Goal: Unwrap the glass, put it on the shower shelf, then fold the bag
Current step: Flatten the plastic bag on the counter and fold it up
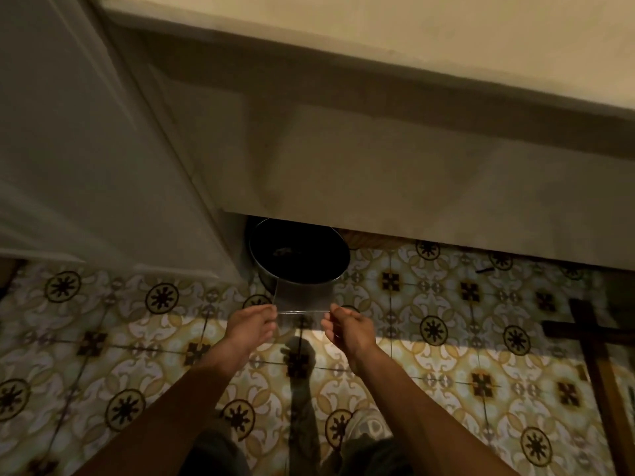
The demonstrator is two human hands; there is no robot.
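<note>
A clear plastic bag (302,298) is stretched flat between my two hands, above the patterned floor and just in front of a dark round bin. My left hand (252,326) pinches the bag's left corner. My right hand (345,328) pinches its right corner. The bag looks empty and is nearly see-through. No glass and no shower shelf show in this view.
A dark round bin (298,254) stands on the tiled floor (446,304) under a beige counter slab (378,159). A pale panel (86,149) rises at the left. A dark wooden cross-shaped frame (591,338) lies at the right. My shoe (366,429) is below.
</note>
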